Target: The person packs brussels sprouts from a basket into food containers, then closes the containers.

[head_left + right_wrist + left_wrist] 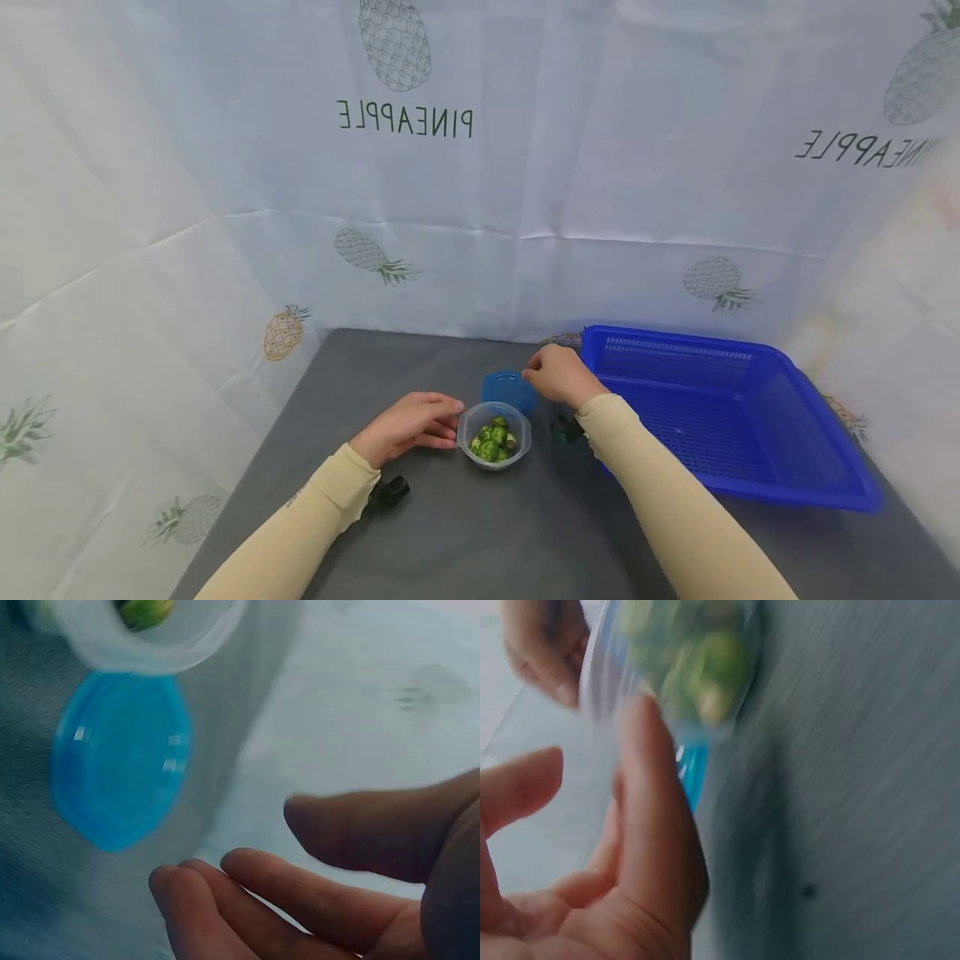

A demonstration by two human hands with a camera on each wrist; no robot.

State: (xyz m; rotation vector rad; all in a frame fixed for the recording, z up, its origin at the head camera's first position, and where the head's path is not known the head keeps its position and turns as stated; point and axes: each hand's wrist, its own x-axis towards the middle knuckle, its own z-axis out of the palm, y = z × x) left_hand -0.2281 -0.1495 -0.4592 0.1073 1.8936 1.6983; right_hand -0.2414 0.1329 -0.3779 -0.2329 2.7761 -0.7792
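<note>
A see-through plastic container (467,451) stands on the grey table, with several Brussels sprouts (491,442) inside. My left hand (420,425) is at the container's left side, its fingers loosely extended. In the left wrist view one finger (649,802) reaches up to the container's wall; blur hides whether it touches. Just behind the container lies a blue lid (124,761), flat on the table. My right hand (561,375) hovers by the lid's right edge. The right wrist view shows its thumb apart from the loosely bent fingers (300,892), with nothing between them.
A large blue plastic basket (787,493) stands on the right of the table (450,533), close to my right forearm. A pineapple-printed white sheet (525,167) hangs behind the table and on both sides.
</note>
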